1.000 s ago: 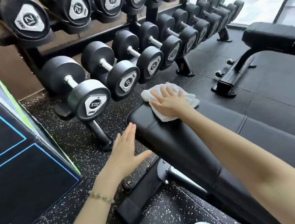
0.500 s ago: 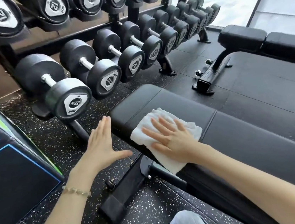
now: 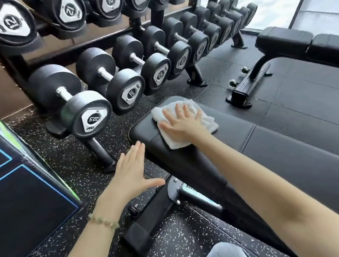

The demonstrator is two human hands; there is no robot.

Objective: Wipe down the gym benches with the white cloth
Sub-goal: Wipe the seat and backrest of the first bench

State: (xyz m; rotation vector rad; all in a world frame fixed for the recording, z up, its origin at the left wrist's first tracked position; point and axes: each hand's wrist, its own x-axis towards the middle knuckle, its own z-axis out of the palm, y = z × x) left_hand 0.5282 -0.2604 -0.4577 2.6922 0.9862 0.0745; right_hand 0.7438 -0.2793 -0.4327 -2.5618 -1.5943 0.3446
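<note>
The right hand [image 3: 182, 124] lies flat, fingers straight and spread, pressing the white cloth [image 3: 173, 141] onto the far end of the near bench [image 3: 308, 154], at about 12 o'clock; the left hand [image 3: 130, 173], at the cloth's 7 o'clock, is spread flat and holds nothing, just beside the pad's edge; a second bench [image 3: 285, 38] stands at 2 o'clock; racked dumbbells [image 3: 87, 115] sit at 10 o'clock.

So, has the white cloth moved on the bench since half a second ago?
Yes. The right hand has pushed the white cloth away from the pad seam, toward the bench's rounded end near the dumbbell rack.
</note>
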